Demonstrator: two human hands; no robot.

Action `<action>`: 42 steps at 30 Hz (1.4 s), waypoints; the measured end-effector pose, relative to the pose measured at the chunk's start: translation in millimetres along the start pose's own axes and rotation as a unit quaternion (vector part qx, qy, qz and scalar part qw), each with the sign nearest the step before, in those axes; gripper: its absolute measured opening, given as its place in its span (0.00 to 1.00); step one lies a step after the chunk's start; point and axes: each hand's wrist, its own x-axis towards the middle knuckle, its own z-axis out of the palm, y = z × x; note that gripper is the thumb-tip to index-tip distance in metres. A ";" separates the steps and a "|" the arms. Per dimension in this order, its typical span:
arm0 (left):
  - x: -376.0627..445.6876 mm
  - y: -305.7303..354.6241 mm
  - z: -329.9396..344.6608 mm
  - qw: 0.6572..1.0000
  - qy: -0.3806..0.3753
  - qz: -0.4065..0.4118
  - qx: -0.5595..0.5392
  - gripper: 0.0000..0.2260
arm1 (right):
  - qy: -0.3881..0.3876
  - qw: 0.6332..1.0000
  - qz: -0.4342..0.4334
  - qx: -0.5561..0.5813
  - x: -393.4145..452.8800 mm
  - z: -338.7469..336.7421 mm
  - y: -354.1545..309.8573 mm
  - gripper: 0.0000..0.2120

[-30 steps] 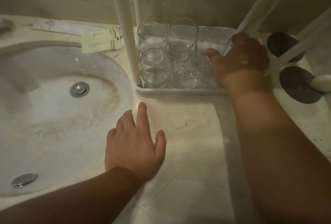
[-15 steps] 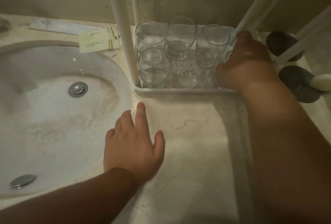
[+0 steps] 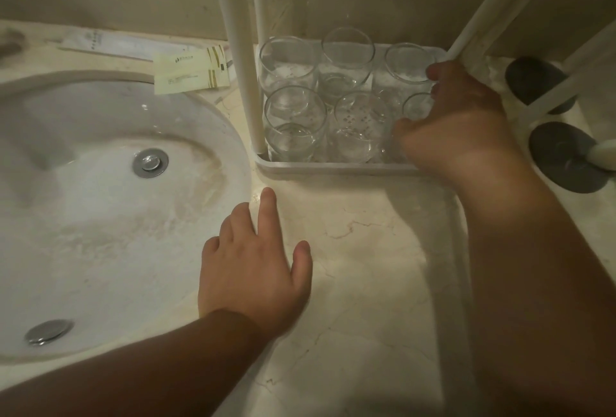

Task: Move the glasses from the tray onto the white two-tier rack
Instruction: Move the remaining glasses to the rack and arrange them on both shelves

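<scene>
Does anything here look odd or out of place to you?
Nothing is broken or spilled. The glasses stand upright in two rows on the rack's bottom shelf. The one oddity: the sink shows brownish staining around the drain, so it looks unwashed.

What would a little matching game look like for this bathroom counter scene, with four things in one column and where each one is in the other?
Things:
1. left hand
2. right hand
3. yellow sachets
4. drain plug

Places:
A. in the middle of the sink basin
B. flat on the marble counter beside the sink
C. lying behind the sink, left of the rack's white post
D. wrapped round a glass at the right end of the rack's lower tier

Pairs: 1-B, 2-D, 3-C, 4-A
</scene>
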 end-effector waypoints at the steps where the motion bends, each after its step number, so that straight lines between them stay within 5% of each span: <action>1: 0.0 0.0 -0.3 1.000 -0.001 -0.001 0.000 0.34 | -0.005 1.000 0.000 0.002 -0.5 -0.9 0.6 0.32; 8: 0.0 0.2 -1.2 1.000 -0.003 0.000 0.002 0.34 | -0.021 1.000 -0.012 -0.012 -1.3 -9.7 5.6 0.31; 14: -0.3 0.4 -1.3 1.000 -0.004 0.001 0.005 0.34 | 0.069 0.996 -0.059 -0.004 31.7 -19.3 -12.4 0.24; 19: -0.3 0.6 -1.9 1.000 -0.001 0.002 0.005 0.34 | -0.020 0.996 -0.091 -0.016 64.0 -3.3 -27.6 0.33; 34: -0.1 1.6 -1.3 1.000 0.002 -0.003 0.004 0.34 | -0.048 0.986 -0.105 -0.121 79.6 2.7 -23.4 0.32; 37: -0.3 1.7 -1.2 1.000 0.002 -0.003 0.005 0.34 | -0.052 0.982 -0.160 -0.085 74.5 0.7 -38.4 0.36; 42: -0.5 1.2 -1.4 1.000 0.002 -0.004 0.008 0.34 | -0.088 0.966 -0.230 -0.080 75.2 16.0 -66.0 0.29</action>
